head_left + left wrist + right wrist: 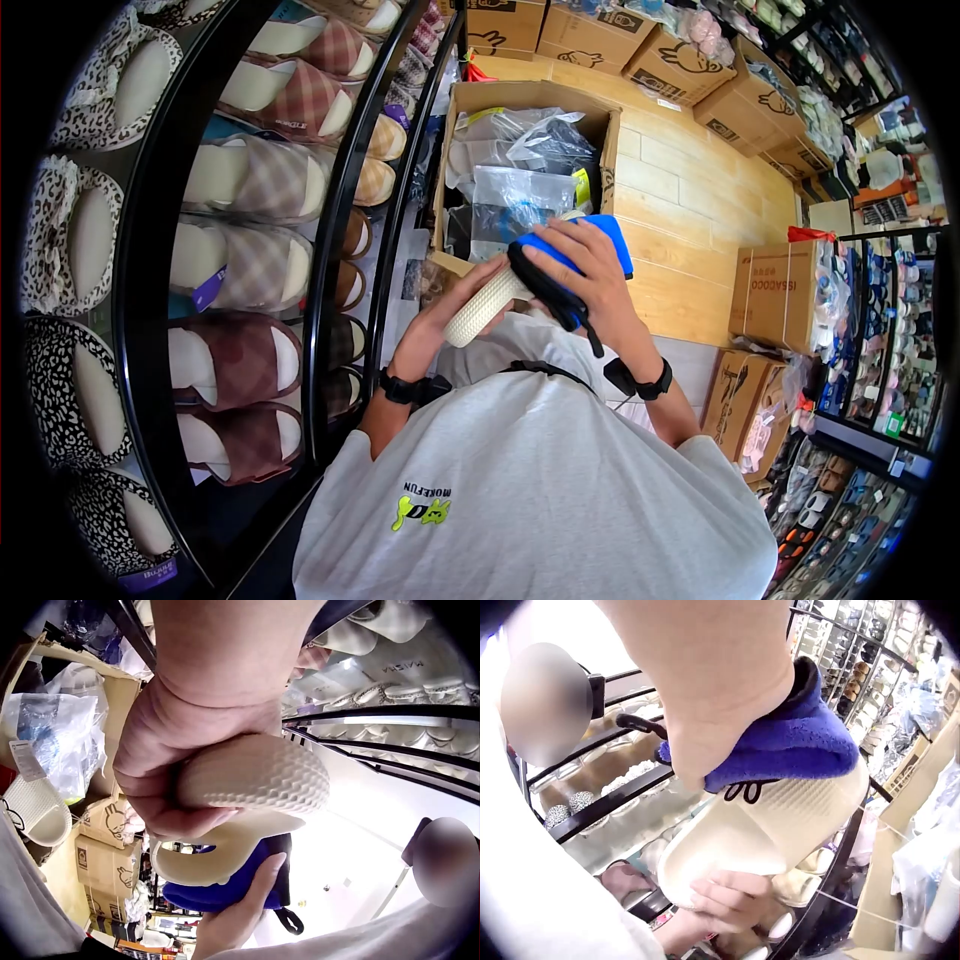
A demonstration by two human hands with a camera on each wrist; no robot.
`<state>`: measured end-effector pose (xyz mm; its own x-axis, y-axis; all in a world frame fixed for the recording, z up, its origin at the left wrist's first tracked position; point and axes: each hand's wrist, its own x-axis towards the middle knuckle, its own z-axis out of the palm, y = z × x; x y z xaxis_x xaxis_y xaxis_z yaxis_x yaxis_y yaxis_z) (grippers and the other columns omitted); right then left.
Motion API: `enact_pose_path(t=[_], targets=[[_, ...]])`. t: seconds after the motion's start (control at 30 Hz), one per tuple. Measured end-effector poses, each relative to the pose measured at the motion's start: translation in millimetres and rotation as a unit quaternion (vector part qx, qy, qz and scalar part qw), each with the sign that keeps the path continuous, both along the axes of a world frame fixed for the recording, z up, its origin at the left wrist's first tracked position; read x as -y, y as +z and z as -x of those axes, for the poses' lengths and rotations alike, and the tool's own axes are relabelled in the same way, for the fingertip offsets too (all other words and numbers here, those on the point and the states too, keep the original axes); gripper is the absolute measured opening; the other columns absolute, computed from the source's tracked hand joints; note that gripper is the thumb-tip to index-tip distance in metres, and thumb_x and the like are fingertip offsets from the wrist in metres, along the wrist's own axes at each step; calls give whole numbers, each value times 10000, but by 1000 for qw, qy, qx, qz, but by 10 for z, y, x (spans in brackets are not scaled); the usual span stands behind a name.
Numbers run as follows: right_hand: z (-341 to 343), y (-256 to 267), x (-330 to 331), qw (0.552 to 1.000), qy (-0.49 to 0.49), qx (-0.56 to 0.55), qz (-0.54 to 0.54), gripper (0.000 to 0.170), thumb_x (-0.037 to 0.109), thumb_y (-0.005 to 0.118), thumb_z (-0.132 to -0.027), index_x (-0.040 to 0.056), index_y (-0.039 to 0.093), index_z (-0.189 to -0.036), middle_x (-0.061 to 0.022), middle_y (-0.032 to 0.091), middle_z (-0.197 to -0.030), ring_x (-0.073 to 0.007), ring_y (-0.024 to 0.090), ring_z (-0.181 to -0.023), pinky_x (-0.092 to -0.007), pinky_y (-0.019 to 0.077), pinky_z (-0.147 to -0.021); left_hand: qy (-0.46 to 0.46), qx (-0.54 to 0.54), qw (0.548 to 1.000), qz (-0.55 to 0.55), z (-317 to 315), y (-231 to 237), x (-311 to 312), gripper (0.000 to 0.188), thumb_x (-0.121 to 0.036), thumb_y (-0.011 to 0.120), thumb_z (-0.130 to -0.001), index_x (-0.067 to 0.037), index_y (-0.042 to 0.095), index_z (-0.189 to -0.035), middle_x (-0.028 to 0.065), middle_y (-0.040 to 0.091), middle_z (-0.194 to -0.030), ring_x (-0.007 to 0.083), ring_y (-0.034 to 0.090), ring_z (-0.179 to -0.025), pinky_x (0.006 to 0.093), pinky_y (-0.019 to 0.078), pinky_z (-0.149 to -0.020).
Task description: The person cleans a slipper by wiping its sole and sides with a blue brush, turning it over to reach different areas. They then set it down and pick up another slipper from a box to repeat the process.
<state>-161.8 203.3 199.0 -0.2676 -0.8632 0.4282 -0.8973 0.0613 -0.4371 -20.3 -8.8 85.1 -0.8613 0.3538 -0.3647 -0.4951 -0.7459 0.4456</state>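
Note:
A cream slipper (478, 312) with a textured sole is in my left hand (440, 308), whose fingers and thumb grip its side. My right hand (600, 275) holds a fuzzy blue cloth piece (612, 238) with black trim and a black loop against the slipper's other end. The left wrist view shows my left hand (169, 750) curled round the slipper (259, 776), the blue cloth (217, 894) beyond it. In the right wrist view, my right hand (705, 731) grips the blue cloth (802, 742) over the slipper (720, 844); its fingertips are partly hidden.
An open carton (612, 160) of bagged goods stands ahead. Racks of slippers (245, 275) line the left, and more cartons (770, 285) stand along the right and back on the wooden floor (660, 190). Another cream slipper (46, 817) with a tag lies by the carton.

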Motion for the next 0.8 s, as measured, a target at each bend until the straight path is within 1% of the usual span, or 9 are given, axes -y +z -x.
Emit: enact_pose_path(t=[0.13,0.2,0.27,0.4,0.47,0.53,0.57,0.67,0.8], targets=[[19,58,15,999,33,9,17,610,242,803,-919,200,689,-1518,-94,632,-1575,-343,592,-1434,-545,406,-1239,33,13,999,33,-33,-11,-8,642,-668,508,-1117,-62,719,-1090,33,680,-719,117,637,-476,242,438,-372],[43,12,52,999,-21,10,42,603,262,814,-925,200,693,-1512,-93,630,-1578,-342,591,-1435,-557,408,-1235,45,0,999,6,-60,-50,-25,652,-625,360,-1173,-39,631,-1265,118,627,-782,163,600,-460,275,461,-359],[45,-17,73,998,-38,1,47,612,280,806,-910,196,695,-1507,-98,630,-1577,-347,588,-1438,-565,411,-1230,43,1,999,-10,-38,-53,-1,673,-640,362,-1168,-32,636,-1256,109,615,-769,158,596,-461,270,461,-360],[-52,41,101,998,63,-16,-6,586,179,653,-929,212,691,-1513,-105,624,-1585,-346,584,-1445,-535,413,-1244,44,-7,999,23,-93,-52,39,648,-638,414,-1156,-55,677,-1260,68,631,-760,141,584,-468,265,441,-377],[0,-2,88,992,102,-67,-33,605,266,811,-901,197,708,-1494,-119,647,-1561,-366,592,-1446,-548,413,-1232,64,-71,994,60,-127,-93,53,630,-637,468,-1143,-77,709,-1305,41,668,-764,123,589,-486,253,436,-396],[69,38,110,998,62,-15,-6,596,187,688,-921,215,690,-1517,-105,634,-1577,-340,586,-1447,-543,406,-1248,8,15,999,-52,-141,-196,72,632,-680,511,-1112,-93,707,-1241,28,644,-746,116,572,-477,251,414,-389],[81,26,139,999,25,6,26,619,207,731,-902,211,689,-1520,-107,640,-1570,-345,588,-1444,-549,406,-1245,-24,-14,995,-93,-100,-165,94,627,-662,508,-1122,-120,669,-1393,27,625,-766,111,559,-478,254,404,-389],[51,37,212,998,-46,2,39,611,219,742,-898,186,698,-1506,-116,642,-1565,-357,588,-1436,-557,415,-1233,39,11,998,-50,-127,0,47,653,-618,354,-1179,-12,595,-1213,54,497,-714,163,516,-469,286,447,-404],[-137,84,223,999,39,-17,13,629,181,710,-888,200,686,-1516,-100,625,-1582,-347,581,-1455,-542,419,-1235,115,137,983,43,-198,119,-2,683,-646,398,-1157,-9,642,-1175,77,573,-756,182,539,-497,316,465,-432]])
